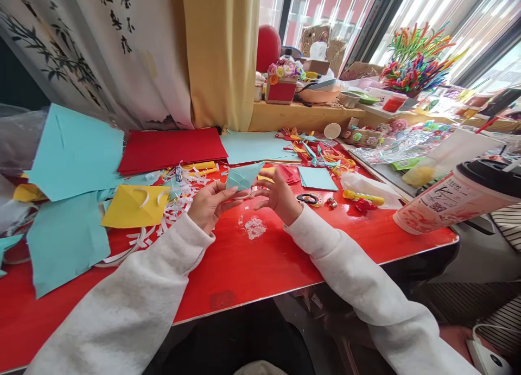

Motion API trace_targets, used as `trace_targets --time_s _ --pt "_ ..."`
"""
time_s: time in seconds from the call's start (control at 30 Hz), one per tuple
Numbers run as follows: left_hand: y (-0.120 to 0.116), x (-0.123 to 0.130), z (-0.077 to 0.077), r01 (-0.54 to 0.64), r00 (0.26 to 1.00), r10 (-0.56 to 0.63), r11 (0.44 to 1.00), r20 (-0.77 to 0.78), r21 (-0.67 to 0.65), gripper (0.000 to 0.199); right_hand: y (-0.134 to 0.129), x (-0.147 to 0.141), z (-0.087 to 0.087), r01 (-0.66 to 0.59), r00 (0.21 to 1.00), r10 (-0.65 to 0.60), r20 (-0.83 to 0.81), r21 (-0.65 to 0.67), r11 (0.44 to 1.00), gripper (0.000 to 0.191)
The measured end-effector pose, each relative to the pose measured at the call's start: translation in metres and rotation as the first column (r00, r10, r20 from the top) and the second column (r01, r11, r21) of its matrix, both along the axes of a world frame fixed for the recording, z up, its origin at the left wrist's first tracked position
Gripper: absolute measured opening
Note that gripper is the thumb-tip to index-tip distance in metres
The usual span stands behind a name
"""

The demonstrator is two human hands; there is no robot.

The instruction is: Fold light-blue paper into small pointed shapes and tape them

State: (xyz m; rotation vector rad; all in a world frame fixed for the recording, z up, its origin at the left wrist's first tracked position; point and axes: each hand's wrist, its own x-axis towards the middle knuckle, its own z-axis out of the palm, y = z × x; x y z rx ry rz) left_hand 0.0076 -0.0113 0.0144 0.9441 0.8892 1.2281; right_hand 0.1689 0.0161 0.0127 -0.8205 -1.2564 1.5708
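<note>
Left grip: your left hand [209, 205] pinches the small light-blue folded paper piece [243, 178], thumb on the near face; probably held so the layers cannot spring apart.
Right grip: your right hand [280, 196] is loosely spread, fingers curved, beside the piece's right end; nothing visibly clamped. Whether a fingertip touches the edge, you cannot tell from this angle.
Folded piece: raised between your hands, above the glossy red counter [260, 272]; likely lifted to make both faces reachable.
Square stack: the light-blue square paper sheets [318, 178] lie just beyond your right hand, apparently parked within easy reach.
Large sheets: the flat red paper stack [175, 148] and the wide light-blue paper sheets [260, 146] lie at the back, presumably to spare elbow room.
Yellow fold: the creased yellow paper piece [136, 207] rests left of your left hand, curled white strips on top; seemingly set aside there.
Small supplies: the black-and-white ring-shaped roll [310, 199] and the slim yellow tube [363, 197] sit to your right, near that arm.
Cup: the tall pink-and-white drink cup [459, 196] leans in view at far right, perhaps kept there away from the paper.
</note>
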Motion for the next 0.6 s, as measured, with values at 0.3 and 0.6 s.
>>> trace_targets --time_s 0.3,0.6 --pt "0.004 0.001 -0.014 0.076 0.873 0.057 0.965 -0.484 0.25 0.024 -0.003 0.001 -0.012 -0.104 0.932 -0.019 0.361 0.317 0.943 0.026" --pt "0.006 0.0 -0.016 -0.059 0.985 0.077 0.992 -0.157 0.115 0.025 -0.004 0.0 -0.004 -0.169 0.983 0.133 0.125 0.34 0.925 0.036"
